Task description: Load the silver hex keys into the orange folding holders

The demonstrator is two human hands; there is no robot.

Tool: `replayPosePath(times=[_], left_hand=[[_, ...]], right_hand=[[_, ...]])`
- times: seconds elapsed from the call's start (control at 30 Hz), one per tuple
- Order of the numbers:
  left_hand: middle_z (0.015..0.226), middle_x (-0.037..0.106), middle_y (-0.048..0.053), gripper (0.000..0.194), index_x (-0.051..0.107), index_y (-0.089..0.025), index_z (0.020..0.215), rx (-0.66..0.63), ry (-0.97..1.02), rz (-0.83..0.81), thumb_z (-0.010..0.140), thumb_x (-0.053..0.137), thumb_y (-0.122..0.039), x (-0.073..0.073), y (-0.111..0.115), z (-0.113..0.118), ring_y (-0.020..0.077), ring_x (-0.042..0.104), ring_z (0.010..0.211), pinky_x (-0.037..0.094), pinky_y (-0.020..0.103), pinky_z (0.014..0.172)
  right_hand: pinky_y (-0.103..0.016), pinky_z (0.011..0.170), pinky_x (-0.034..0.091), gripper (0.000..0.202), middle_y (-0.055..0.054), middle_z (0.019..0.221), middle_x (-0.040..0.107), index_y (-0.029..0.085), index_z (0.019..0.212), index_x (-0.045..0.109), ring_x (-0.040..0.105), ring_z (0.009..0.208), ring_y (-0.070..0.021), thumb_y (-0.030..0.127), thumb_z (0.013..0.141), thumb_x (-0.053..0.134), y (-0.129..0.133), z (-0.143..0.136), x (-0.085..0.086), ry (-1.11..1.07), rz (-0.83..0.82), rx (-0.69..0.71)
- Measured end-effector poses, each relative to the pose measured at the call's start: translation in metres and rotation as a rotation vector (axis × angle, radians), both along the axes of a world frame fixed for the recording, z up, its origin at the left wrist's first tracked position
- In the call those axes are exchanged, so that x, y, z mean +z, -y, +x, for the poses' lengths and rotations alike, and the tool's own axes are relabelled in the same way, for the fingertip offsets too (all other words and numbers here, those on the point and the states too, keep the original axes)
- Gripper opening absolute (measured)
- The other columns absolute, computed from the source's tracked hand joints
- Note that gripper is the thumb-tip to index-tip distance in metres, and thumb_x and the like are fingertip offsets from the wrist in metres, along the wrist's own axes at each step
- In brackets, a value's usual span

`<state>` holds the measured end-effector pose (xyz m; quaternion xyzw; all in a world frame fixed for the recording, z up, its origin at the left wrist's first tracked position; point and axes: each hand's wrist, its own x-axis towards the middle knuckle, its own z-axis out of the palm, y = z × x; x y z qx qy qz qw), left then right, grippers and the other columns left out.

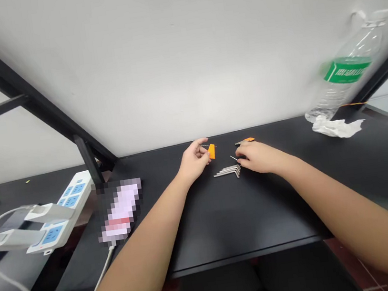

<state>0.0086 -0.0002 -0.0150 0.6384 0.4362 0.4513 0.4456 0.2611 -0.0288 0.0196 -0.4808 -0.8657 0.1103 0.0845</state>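
My left hand [196,158] is closed on an orange holder [211,151], with a thin metal rod showing beside its fingertips. Across from it, my right hand [253,156] has a thin metal key [234,158] between thumb and fingers, its tip pointing left. Several L-shaped hex keys [228,171] lie side by side on the black table between and just below the hands. A second orange piece [249,139] with metal at its left end lies behind my right hand, partly hidden by it.
A phone [121,208] with a white cable lies left on the table [241,225]. Farther left is a power strip [62,210] with plugs. A clear bottle [347,68] with a green label and crumpled tissue [337,126] are at the back right, against the wall.
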Motion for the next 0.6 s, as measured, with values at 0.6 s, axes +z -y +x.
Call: replayPosePath(times=[0.6], left_hand=[[0.078,0.068,0.0,0.052,0.059,-0.015,0.125,-0.079,0.109,-0.063,0.075,0.071,-0.015,0.003,0.007,0.011,0.0161,0.072,0.07,0.062,0.03,0.068]], right_hand=[[-0.031,0.07,0.048,0.006,-0.003,0.087,0.067,0.02,0.089,0.065,0.061,0.074,-0.0162,0.026,0.087,0.064,0.01,-0.029,-0.007,-0.446,-0.094,-0.135]])
